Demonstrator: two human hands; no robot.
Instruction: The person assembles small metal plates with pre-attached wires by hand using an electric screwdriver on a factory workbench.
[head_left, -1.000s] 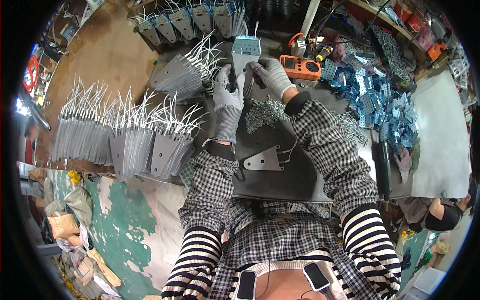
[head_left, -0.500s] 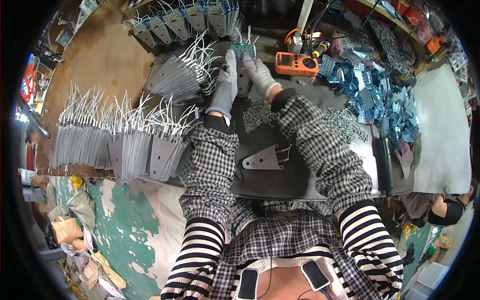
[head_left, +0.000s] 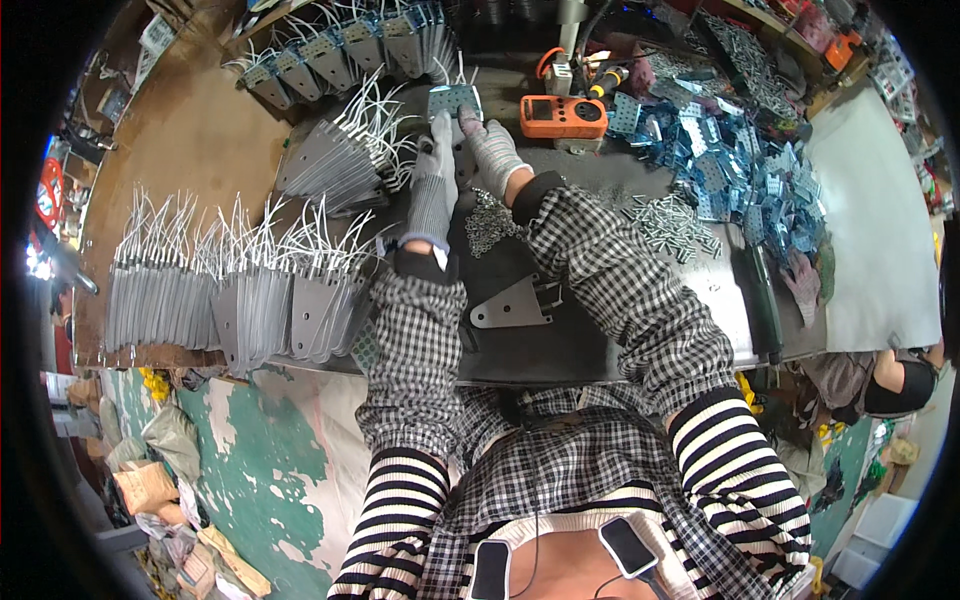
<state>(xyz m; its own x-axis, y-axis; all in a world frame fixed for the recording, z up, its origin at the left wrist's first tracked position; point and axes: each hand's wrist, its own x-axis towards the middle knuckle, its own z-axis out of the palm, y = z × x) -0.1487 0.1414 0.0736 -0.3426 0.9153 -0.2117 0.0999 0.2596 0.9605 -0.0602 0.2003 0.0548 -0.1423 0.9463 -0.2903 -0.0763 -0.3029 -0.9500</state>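
Observation:
At the back middle of the table, both gloved hands are on one piece. It is a grey tapered metal plate with a blue-grey perforated bracket [head_left: 455, 100] across its far end, and white wires stick up beyond it. My left hand [head_left: 436, 152] grips the near left edge of the bracket. My right hand [head_left: 492, 155] has its fingers closed on the near right edge, thumb side on top. The gloves hide much of the plate. Nearer me lies a single grey tapered plate [head_left: 512, 306] with holes and wire ends. A heap of small nuts [head_left: 490, 225] sits beside my right forearm.
Wired plates [head_left: 165, 300] stand in rows at the left; a fanned stack [head_left: 325, 170] lies behind them. Finished-looking bracketed plates [head_left: 360, 50] line the back. An orange meter [head_left: 563, 117], loose screws [head_left: 675, 228] and piled blue brackets [head_left: 715, 150] occupy the right side.
The whole view has shifted slightly, so the table's things appear further left. Both hands stay on the bracketed plate, with the left fingers slightly more bent.

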